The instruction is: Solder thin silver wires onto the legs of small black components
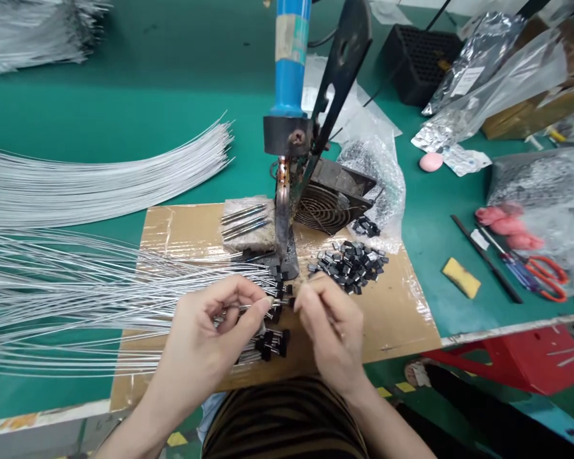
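Observation:
Between its thumb and index finger my left hand (215, 328) pinches a thin grey wire (280, 301) with a small black connector (291, 302) at its end. My right hand (333, 322) is closed, its fingertips pressed together right beside that connector. Whatever its fingers hold is hidden or too small to name. Just above both hands, a soldering iron (291, 70) with a blue handle is fixed on a black stand, its tip (282, 229) pointing down. More wires (191, 280) with black connectors (273, 344) at their ends lie around my left hand.
A heap of loose black connectors (351, 264) lies on the cardboard (402, 312). Behind it are a small fan (328, 207) and bubble wrap (377, 166). Metal soldering tips (243, 220) rest on a pale block. Farther right lie a yellow sponge (461, 278) and orange-handled scissors (548, 277).

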